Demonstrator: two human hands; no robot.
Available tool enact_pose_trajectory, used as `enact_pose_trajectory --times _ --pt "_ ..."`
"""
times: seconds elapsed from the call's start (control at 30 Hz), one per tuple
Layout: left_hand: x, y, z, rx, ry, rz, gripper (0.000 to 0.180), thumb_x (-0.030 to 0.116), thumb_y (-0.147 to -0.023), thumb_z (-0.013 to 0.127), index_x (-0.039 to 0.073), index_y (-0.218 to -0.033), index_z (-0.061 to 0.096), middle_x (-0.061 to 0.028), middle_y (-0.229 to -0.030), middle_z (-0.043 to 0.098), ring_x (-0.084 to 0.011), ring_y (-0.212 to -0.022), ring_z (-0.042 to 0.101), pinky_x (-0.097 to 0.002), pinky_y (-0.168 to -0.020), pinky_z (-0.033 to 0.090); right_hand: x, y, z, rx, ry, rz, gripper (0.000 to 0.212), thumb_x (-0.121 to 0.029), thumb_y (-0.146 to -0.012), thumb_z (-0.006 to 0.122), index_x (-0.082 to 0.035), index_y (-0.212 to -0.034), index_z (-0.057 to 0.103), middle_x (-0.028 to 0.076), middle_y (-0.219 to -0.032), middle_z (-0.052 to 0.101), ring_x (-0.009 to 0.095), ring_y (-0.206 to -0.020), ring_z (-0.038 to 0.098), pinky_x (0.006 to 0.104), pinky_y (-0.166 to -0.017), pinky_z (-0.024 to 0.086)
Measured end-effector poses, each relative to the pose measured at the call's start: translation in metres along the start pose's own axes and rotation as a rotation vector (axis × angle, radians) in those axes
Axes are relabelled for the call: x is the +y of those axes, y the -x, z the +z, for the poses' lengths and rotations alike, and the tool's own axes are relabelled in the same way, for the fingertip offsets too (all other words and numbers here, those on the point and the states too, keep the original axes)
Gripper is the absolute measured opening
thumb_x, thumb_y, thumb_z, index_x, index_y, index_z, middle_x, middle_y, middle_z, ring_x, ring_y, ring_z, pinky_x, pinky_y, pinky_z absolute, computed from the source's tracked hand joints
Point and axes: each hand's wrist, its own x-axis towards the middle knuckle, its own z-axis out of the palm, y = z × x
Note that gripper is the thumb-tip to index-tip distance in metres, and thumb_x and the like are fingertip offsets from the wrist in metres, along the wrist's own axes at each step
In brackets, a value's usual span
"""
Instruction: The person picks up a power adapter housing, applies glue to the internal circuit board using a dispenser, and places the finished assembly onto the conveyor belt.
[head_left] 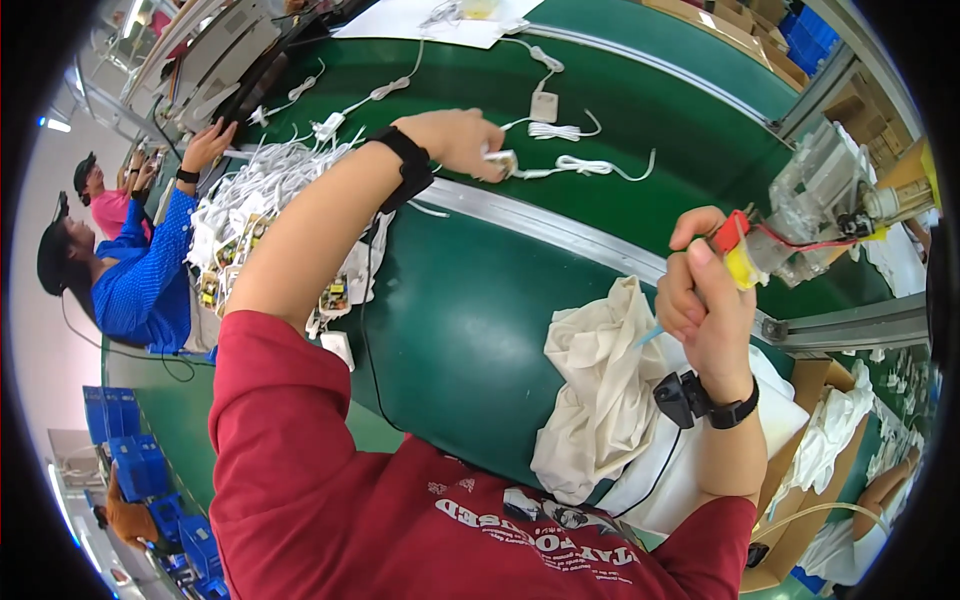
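My left hand (460, 142) reaches across the far belt, fingers closed on a small white power adapter (502, 160) whose white cable trails to the right. At the right, my right hand (705, 305) is raised with curled fingers around a thin light-blue stick (648, 337), its lower end poking out below the fist. By the thumb and index finger is a red block (730, 232) with a yellow piece (741, 268) below it. Whether the fingers touch these cannot be made out. Beneath that hand lies a crumpled cream cloth (600, 385).
A heap of white cables (262, 195) with bare circuit boards lies left. Other corded adapters (543, 106) rest on the green belt (690, 130). A metal rail (540, 215) crosses the bench. A plastic-wrapped fixture (815, 205) stands right. Co-workers, one in blue (145, 285), sit left.
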Motion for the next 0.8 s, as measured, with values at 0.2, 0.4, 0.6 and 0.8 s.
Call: enact_pose_trajectory --times 0.2,0.4,0.6,0.8 --pt "0.04 0.051 -0.044 -0.003 0.436 -0.228 0.053 0.053 -0.079 0.053 0.006 -0.102 0.059 -0.0143 -0.094 0.063 -0.03 -0.078 0.059 -0.0402 -0.076 0.048 0.001 0.001 -0.002 -0.014 0.017 -0.033 0.014 -0.021 -0.095 0.043 -0.007 -0.096 0.043 -0.006 -0.048 0.026 0.002 -0.036 0.02 0.0203 -0.034 0.018" --pt "0.091 0.155 0.004 0.286 0.073 -0.217 0.049 0.049 -0.086 0.049 0.004 -0.104 0.054 -0.0214 -0.09 0.059 -0.0371 -0.072 0.06 -0.0429 -0.061 0.05 0.0 0.003 -0.002 -0.022 0.001 -0.03 0.014 -0.022 -0.095 0.043 -0.007 -0.096 0.044 -0.006 -0.048 0.026 0.002 -0.036 0.021 0.0199 -0.035 0.019" --pt "0.158 0.199 0.075 0.344 0.058 -0.523 0.035 0.037 -0.081 0.061 0.005 -0.094 0.056 -0.0211 -0.083 0.055 -0.0373 -0.08 0.059 -0.045 -0.062 0.05 -0.002 0.004 0.0 -0.007 -0.018 0.002 0.015 -0.021 -0.095 0.044 -0.007 -0.097 0.045 -0.006 -0.049 0.027 0.002 -0.037 0.023 0.02 -0.035 0.02" --pt "0.15 0.202 0.107 0.469 -0.064 -0.651 0.035 0.032 -0.078 0.066 0.002 -0.093 0.056 -0.0186 -0.095 0.053 -0.0353 -0.084 0.058 -0.0431 -0.062 0.05 -0.002 0.004 -0.003 -0.016 -0.014 -0.002 0.015 -0.021 -0.095 0.044 -0.006 -0.097 0.046 -0.005 -0.05 0.029 0.003 -0.037 0.024 0.0206 -0.036 0.021"
